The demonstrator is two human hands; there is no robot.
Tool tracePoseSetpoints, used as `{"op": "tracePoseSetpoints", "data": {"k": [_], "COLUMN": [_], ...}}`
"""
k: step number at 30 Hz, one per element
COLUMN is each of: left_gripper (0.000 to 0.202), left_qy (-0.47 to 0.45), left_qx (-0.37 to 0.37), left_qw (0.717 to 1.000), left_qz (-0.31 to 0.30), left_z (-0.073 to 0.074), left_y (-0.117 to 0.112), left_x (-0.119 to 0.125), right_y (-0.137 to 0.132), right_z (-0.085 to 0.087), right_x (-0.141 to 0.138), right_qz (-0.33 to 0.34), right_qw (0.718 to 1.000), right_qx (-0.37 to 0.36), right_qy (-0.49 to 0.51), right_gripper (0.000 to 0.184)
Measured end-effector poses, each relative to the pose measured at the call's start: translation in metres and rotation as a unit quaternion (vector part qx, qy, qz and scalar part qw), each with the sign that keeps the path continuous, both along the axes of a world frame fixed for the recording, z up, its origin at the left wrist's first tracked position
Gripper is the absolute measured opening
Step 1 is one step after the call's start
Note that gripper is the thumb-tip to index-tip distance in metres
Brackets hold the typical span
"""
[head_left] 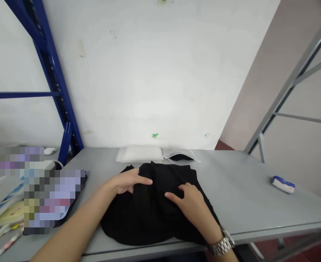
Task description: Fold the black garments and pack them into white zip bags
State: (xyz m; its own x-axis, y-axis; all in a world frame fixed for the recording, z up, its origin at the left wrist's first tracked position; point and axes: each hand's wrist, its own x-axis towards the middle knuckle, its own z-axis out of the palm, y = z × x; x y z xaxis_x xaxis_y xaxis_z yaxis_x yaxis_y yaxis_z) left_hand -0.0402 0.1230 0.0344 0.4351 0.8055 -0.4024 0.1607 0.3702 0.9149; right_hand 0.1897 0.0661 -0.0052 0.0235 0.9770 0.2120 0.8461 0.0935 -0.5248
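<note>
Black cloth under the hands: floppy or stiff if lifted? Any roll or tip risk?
The black cloth is probably floppy: it lies in soft, loose folds. Lifted at one spot, it would likely sag or unfold, since its layers look merely laid over each other. Rolling or tipping seems unlikely; it lies low and spread on the grey table.

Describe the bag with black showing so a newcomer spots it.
Find the gray table by the white wall. At its far edge, behind the black cloth, right of the white packet, lies the translucent bag, distinguished by its black lens-shaped patch.
</note>
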Motion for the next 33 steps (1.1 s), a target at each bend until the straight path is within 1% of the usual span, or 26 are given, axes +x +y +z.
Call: {"op": "tracePoseSetpoints", "data": {"k": [1,3,6,8,10,12,13,14,15,16,17,18,19,20,21,22,23,24,25,26,27,28,29,30,31,33], "left_gripper": [0.045,0.043,0.033,0.031,0.034,0.037,0.038,0.039,0.04,0.041,0.042,0.043,0.044,0.044,0.045,0.045,0.046,0.047,0.047,0.047,0.047,0.046,0.045,0.044,0.043,0.04], "left_qy": [-0.005,-0.015,-0.034,-0.056,-0.108,-0.172,-0.197,-0.207,-0.203,-0.195,-0.185,-0.178,-0.176,-0.179,-0.184,-0.19,-0.196,-0.201,-0.204,-0.205,-0.202,-0.198,-0.195,-0.194,-0.195,-0.197], "left_qx": [-0.004,-0.011,-0.018,-0.017,-0.019,-0.014,-0.003,0.014,0.033,0.051,0.065,0.071,0.07,0.066,0.059,0.05,0.04,0.032,0.027,0.022,0.017,0.013,0.008,0.004,0.002,0.004], "left_qw": [1.0,1.0,0.997,0.994,0.987,0.976,0.97,0.965,0.961,0.955,0.947,0.939,0.932,0.927,0.925,0.926,0.928,0.93,0.931,0.932,0.933,0.935,0.936,0.937,0.939,0.939], "left_qz": [-0.002,0.012,0.06,0.088,0.115,0.133,0.145,0.162,0.185,0.216,0.253,0.284,0.308,0.323,0.327,0.323,0.314,0.305,0.3,0.297,0.296,0.295,0.293,0.289,0.285,0.28], "left_z": [0.0,0.0,0.002,0.006,0.012,0.017,0.019,0.02,0.02,0.02,0.019,0.019,0.019,0.019,0.019,0.02,0.021,0.022,0.023,0.024,0.025,0.025,0.026,0.026,0.025,0.025], "left_y": [-0.001,-0.002,-0.009,-0.021,-0.038,-0.057,-0.064,-0.069,-0.073,-0.074,-0.073,-0.072,-0.07,-0.069,-0.068,-0.068,-0.069,-0.07,-0.071,-0.072,-0.073,-0.074,-0.074,-0.074,-0.074,-0.075], "left_x": [0.0,0.002,0.011,0.021,0.032,0.044,0.049,0.053,0.056,0.058,0.059,0.058,0.057,0.054,0.051,0.048,0.046,0.044,0.042,0.041,0.04,0.04,0.04,0.04,0.04,0.04], "right_y": [0.001,0.003,0.003,0.002,-0.004,-0.013,-0.019,-0.026,-0.033,-0.039,-0.044,-0.048,-0.05,-0.051,-0.05,-0.048,-0.045,-0.042,-0.04,-0.038,-0.037,-0.036,-0.036,-0.037,-0.038,-0.04], "right_z": [-0.002,-0.002,0.009,0.018,0.025,0.03,0.032,0.033,0.033,0.033,0.033,0.032,0.03,0.029,0.027,0.025,0.024,0.023,0.022,0.021,0.02,0.02,0.019,0.018,0.017,0.018], "right_x": [-0.002,-0.006,-0.008,-0.008,-0.01,-0.018,-0.023,-0.029,-0.034,-0.038,-0.04,-0.041,-0.041,-0.039,-0.037,-0.035,-0.033,-0.031,-0.03,-0.029,-0.028,-0.026,-0.025,-0.023,-0.021,-0.016], "right_qz": [0.007,0.009,-0.001,-0.002,0.005,0.024,0.05,0.093,0.152,0.222,0.287,0.33,0.333,0.299,0.242,0.185,0.15,0.146,0.17,0.205,0.234,0.252,0.258,0.26,0.259,0.266], "right_qw": [1.0,0.999,0.994,0.986,0.98,0.977,0.977,0.975,0.969,0.956,0.938,0.921,0.914,0.914,0.915,0.908,0.894,0.873,0.846,0.815,0.787,0.768,0.759,0.756,0.758,0.759], "right_qx": [-0.012,-0.026,-0.041,-0.041,-0.011,0.047,0.08,0.109,0.133,0.149,0.158,0.159,0.155,0.143,0.124,0.091,0.047,-0.005,-0.061,-0.114,-0.159,-0.193,-0.216,-0.229,-0.238,-0.252], "right_qy": [-0.001,0.018,0.101,0.162,0.199,0.204,0.191,0.169,0.143,0.122,0.116,0.133,0.175,0.233,0.299,0.363,0.419,0.465,0.502,0.53,0.548,0.557,0.558,0.555,0.549,0.538], "right_gripper": [0.041,0.035,0.018,0.013,0.017,0.03,0.038,0.045,0.049,0.048,0.043,0.037,0.033,0.034,0.042,0.056,0.069,0.077,0.078,0.073,0.063,0.052,0.044,0.039,0.037,0.04]}}
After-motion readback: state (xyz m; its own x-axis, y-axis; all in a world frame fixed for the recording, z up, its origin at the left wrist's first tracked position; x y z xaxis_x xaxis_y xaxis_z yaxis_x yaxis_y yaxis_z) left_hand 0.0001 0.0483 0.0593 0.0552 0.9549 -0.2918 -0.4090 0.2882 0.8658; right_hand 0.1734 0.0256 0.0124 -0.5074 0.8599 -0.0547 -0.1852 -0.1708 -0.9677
